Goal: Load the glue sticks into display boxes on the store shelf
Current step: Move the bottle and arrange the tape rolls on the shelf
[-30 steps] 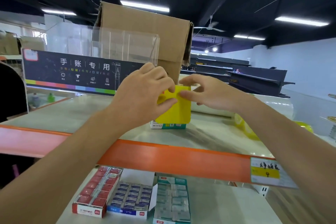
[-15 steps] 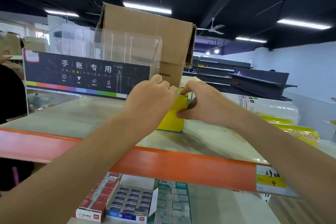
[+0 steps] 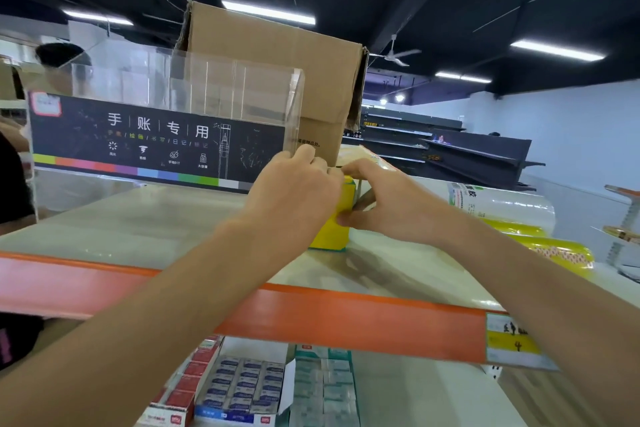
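— What are the grips doing?
— The left grip (image 3: 294,191) is curled over the top and near side of the yellow box (image 3: 329,236). The right grip (image 3: 391,204) pinches the box's other side, thumb low and fingers on the top edge. The two almost meet above it.
— And nearest the camera?
— On the lower shelf (image 3: 415,399) three open packs sit in a row: a red pack (image 3: 183,388), a blue pack (image 3: 242,388) and a teal pack (image 3: 325,388). Above them runs the orange price strip (image 3: 329,315), with a yellow label (image 3: 512,340) at its right end.
— Where does the box stand?
— Upright on the top shelf (image 3: 138,225), behind that strip. What is inside it I cannot tell.
— Behind it?
— A clear acrylic stand (image 3: 156,135) with a dark banner is just to its left. A brown carton (image 3: 277,62) stands right behind. A clear roll (image 3: 502,204) and yellow rolls (image 3: 554,253) lie to the right. Dark shelving (image 3: 467,156) stands farther off.
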### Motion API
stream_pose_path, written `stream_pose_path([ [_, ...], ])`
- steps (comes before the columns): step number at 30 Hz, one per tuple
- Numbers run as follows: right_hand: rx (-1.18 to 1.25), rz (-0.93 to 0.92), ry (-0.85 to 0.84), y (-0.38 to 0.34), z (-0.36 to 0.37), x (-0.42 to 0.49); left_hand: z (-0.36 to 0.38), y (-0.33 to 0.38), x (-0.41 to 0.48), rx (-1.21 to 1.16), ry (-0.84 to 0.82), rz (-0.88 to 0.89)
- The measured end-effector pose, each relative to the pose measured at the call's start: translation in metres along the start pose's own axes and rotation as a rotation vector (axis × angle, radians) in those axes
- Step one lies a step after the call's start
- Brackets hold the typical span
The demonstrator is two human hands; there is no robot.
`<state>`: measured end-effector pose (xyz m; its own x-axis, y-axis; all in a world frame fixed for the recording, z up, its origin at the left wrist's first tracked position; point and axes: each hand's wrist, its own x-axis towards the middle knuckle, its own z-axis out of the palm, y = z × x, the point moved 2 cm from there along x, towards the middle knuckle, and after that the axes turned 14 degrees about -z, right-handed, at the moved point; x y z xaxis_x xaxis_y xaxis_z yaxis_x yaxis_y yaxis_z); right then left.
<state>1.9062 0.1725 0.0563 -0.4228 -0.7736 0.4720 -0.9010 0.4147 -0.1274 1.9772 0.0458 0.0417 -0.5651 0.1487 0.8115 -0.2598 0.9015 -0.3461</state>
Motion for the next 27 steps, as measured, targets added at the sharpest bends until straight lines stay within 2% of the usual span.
stream_pose_path([
  [3, 0.025, 0.002, 0.017, -0.007, -0.009, -0.003, -0.003, -0.004, 0.002, -0.036, -0.022, -0.033],
  [7, -0.089, -0.07, 0.069, -0.017, -0.021, -0.01, 0.001, 0.002, 0.002, -0.129, -0.04, -0.009],
  [13, -0.235, 0.072, 0.028, 0.011, -0.03, -0.027, -0.007, 0.017, 0.009, -0.198, 0.015, 0.014],
  [17, -0.269, 0.104, -0.009, 0.028, -0.041, -0.04, -0.015, 0.04, 0.018, -0.214, 0.033, 0.03],
  [23, -0.313, 0.114, -0.042, 0.062, -0.065, -0.059, -0.019, 0.076, 0.047, -0.231, -0.087, -0.009],
  [27, -0.36, 0.131, -0.066, 0.093, -0.08, -0.07, -0.009, 0.107, 0.076, -0.204, -0.257, 0.001],
])
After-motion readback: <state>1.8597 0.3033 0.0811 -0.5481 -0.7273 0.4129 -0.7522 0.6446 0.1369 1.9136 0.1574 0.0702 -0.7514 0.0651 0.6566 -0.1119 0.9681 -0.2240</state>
